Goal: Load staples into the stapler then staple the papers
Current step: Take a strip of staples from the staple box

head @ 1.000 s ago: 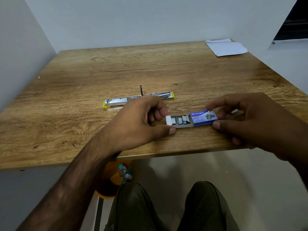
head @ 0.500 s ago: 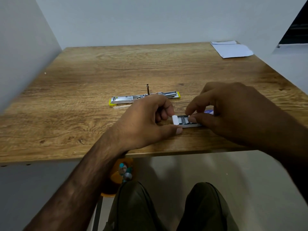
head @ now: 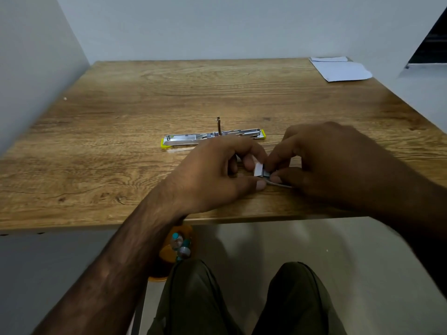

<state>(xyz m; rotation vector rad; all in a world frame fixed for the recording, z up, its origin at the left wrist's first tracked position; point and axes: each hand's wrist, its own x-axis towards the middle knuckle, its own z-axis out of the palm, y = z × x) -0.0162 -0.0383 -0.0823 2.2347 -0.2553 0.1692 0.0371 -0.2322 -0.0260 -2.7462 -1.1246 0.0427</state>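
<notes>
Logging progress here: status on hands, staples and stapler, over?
Left hand grips staple box end. Right hand pinches into its tray. Stapler lies open behind, untouched. Papers far right corner, nothing blocking.

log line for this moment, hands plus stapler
step: staple pickup | left hand: holds staple box | right hand: pinches inside it | stapler: open flat, untouched | papers: far right corner

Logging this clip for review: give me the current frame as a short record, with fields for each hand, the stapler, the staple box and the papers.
left hand: pinches the white end of the staple box
right hand: fingers curled over the box's tray; contents hidden
stapler: opened flat on table, behind the hands, untouched
papers: far right corner of table
</notes>
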